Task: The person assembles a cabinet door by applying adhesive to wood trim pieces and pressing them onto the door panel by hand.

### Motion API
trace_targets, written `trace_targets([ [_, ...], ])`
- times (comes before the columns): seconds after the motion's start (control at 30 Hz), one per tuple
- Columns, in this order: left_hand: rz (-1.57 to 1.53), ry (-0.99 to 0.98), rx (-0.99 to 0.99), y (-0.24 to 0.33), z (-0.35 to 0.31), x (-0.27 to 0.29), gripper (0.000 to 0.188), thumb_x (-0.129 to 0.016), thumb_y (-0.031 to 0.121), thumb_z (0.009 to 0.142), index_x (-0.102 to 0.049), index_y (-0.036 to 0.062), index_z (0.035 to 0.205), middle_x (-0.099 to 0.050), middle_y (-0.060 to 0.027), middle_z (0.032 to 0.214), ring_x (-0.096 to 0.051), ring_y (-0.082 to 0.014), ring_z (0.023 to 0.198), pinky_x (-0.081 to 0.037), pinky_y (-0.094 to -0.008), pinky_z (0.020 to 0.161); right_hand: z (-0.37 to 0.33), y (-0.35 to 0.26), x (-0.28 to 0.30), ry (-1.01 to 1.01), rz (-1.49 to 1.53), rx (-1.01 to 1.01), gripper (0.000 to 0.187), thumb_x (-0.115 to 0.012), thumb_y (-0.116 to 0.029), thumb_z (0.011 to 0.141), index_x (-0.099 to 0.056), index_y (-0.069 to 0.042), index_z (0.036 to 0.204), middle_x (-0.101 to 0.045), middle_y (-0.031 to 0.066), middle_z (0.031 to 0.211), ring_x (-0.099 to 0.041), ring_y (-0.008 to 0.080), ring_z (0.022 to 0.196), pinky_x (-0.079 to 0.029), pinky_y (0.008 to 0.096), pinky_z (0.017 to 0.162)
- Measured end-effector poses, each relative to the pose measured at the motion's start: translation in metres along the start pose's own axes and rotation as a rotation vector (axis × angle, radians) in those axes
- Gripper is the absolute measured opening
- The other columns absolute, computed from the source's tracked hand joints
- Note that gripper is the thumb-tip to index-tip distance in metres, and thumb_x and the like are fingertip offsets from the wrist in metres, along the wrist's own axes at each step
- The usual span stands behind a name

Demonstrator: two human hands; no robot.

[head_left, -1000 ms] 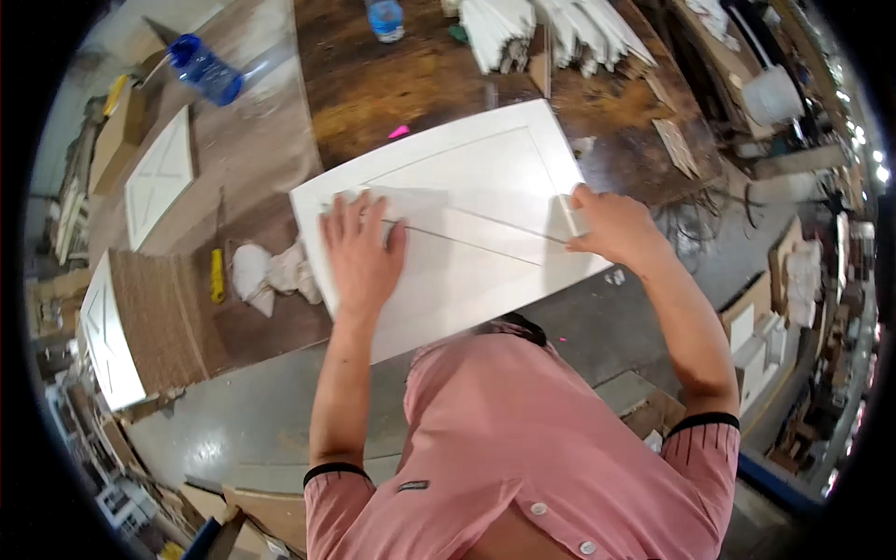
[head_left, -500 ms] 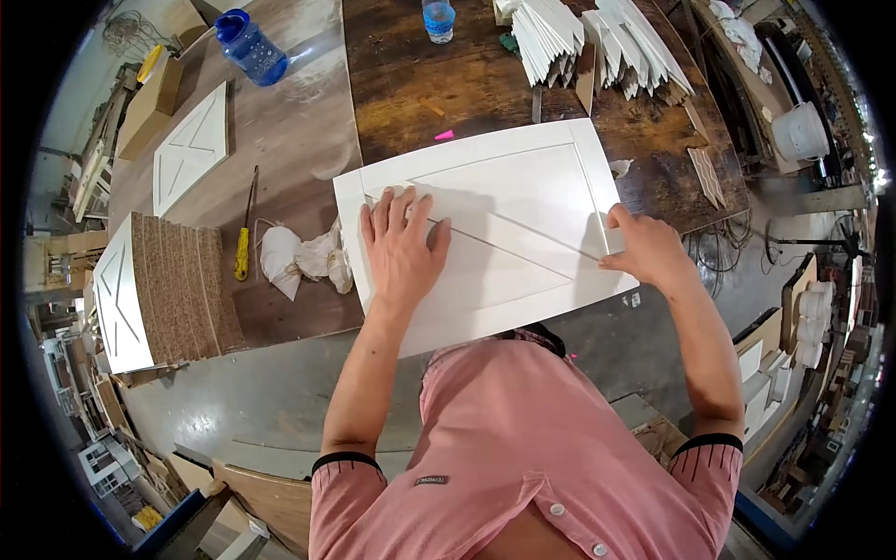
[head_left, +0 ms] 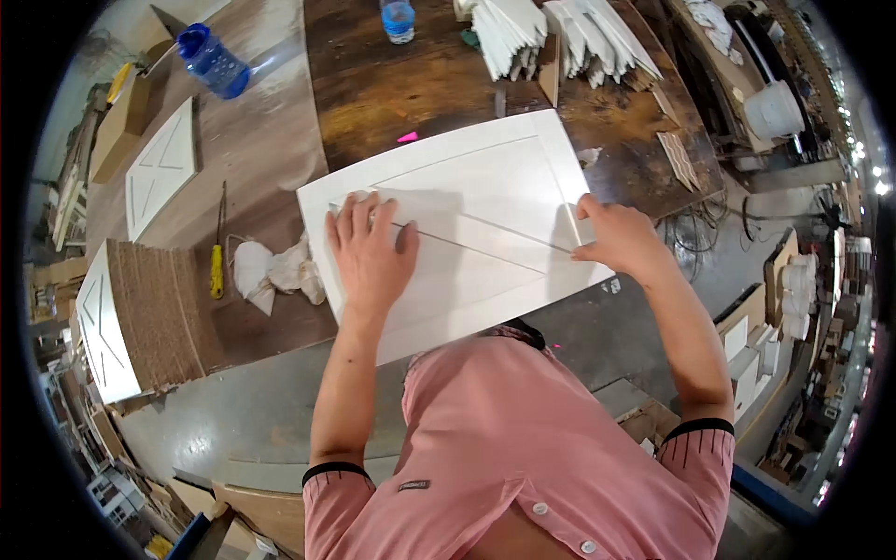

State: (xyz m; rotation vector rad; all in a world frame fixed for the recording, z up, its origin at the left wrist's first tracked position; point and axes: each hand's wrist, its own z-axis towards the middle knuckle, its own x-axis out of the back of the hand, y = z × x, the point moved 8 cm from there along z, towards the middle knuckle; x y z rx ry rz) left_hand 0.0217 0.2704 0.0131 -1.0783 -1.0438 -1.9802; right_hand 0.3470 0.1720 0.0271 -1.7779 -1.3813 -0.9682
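Note:
A white rectangular panel [head_left: 485, 303] with grooved lines on its face lies flat at the table's front edge, partly overhanging toward me. My left hand [head_left: 371, 257] rests on its left part, fingers spread and palm down. At the panel's right end, my right hand [head_left: 621, 238] has thumb and index finger curved around a short, thin white strip [head_left: 572, 225] lying against the panel's face. Whether the strip sits in a groove cannot be made out. The right hand's other fingers are curled and partly hidden.
Left of the panel lie a white cloth bundle [head_left: 266, 273], a yellow-handled screwdriver [head_left: 217, 271] and a stack of panels [head_left: 163, 313]. Farther back are another white panel [head_left: 163, 168], a blue jug [head_left: 215, 63], a bottle [head_left: 398, 23] and piled white strips [head_left: 509, 37].
The whole view has shifted, so table and panel appear farther left. Both hands keep nearly the same places on the panel.

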Motion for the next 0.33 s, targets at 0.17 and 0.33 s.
trace_targets([
  [0.17, 0.017, -0.007, 0.003, -0.002, 0.0, -0.001, 0.036, -0.078, 0.024, 0.087, -0.068, 0.0118, 0.119, -0.063, -0.0092, 0.132, -0.052, -0.036, 0.137, -0.031, -0.061, 0.12, 0.003, -0.003, 0.0, -0.004, -0.014, 0.026, 0.063, -0.088, -0.043, 0.078, -0.052, -0.015, 0.121, -0.075, 0.0149, 0.107, -0.072, 0.0407, 0.099, -0.055, 0.052, 0.08],
  [0.33, 0.039, -0.037, 0.015, -0.005, 0.0, -0.007, 0.042, -0.079, 0.023, 0.087, -0.066, 0.0128, 0.125, -0.062, -0.0108, 0.135, -0.05, -0.0363, 0.139, -0.03, -0.0588, 0.121, 0.005, 0.002, -0.006, 0.005, 0.042, 0.036, 0.064, -0.088, -0.044, 0.079, -0.051, -0.016, 0.122, -0.075, 0.0148, 0.109, -0.072, 0.0402, 0.1, -0.055, 0.0517, 0.084],
])
